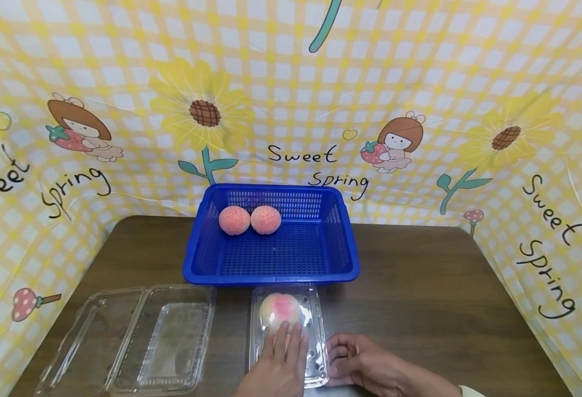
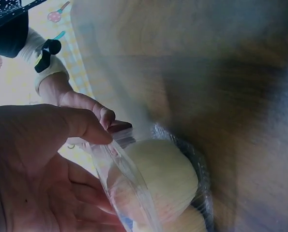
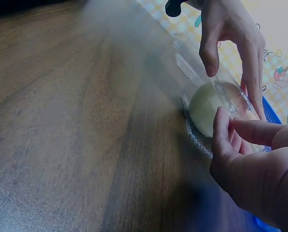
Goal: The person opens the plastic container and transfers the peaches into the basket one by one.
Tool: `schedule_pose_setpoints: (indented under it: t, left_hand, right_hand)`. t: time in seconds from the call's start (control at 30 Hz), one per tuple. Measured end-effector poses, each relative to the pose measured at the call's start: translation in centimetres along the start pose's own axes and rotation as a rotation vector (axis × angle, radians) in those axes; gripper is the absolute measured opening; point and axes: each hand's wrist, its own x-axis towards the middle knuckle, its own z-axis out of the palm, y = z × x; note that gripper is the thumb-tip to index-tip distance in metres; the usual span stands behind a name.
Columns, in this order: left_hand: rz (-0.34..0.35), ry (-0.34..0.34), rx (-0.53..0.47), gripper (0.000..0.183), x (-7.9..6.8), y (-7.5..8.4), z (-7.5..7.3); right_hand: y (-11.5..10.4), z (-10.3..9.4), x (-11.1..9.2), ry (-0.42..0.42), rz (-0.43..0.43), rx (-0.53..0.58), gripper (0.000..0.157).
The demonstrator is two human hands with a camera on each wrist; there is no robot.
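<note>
With twelve o'clock pointing away from the person, the left hand (image 1: 278,366) is resting over the six o'clock half of a clear box (image 1: 316,317), its fingers stretching straight across the lid and grasping nothing. The right hand (image 1: 355,358) is touching the same box at about four o'clock, its fingers bending at the edge; whether they are pinching the rim or only meeting it, I cannot tell. A cream sleeve (image 1: 471,391) is covering the right wrist. Beneath the lid, a pale peach (image 1: 280,310) with a pink blush is sitting toward twelve o'clock, and a second fruit is lying just beside it, mostly hidden by the left hand. Just beyond the box, at twelve o'clock, a blue basket (image 1: 271,277) is holding two pink fruits (image 1: 234,220), which are sitting together at its ten to eleven o'clock side. At nine o'clock from the box, an open container (image 1: 168,344) of clear plastic is lying with its lid spreading leftward. A brown table (image 1: 420,286) is supporting everything, and a yellow-checked cloth (image 1: 291,99) is hanging behind.
</note>
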Motion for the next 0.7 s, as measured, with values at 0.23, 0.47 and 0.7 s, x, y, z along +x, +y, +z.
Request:
schedule_pose_setpoints:
  t: [0.23, 0.47, 0.7]
  left_hand:
    - [-0.037, 0.201, 0.066, 0.063, 0.2, 0.8, 1.1]
    - [-0.022, 0.330, 0.143, 0.055, 0.4, 0.8, 1.7]
    - [-0.030, 0.322, 0.239, 0.053, 0.3, 1.5, 2.1]
  right_hand:
    - [0.0, 0.2, 0.0, 0.032, -0.007, -0.019, 0.032]
    - [0.1, 0.3, -0.1, 0.040, -0.021, -0.020, 0.033]
    - [0.4, 0.3, -0.1, 0.052, -0.050, -0.018, 0.031]
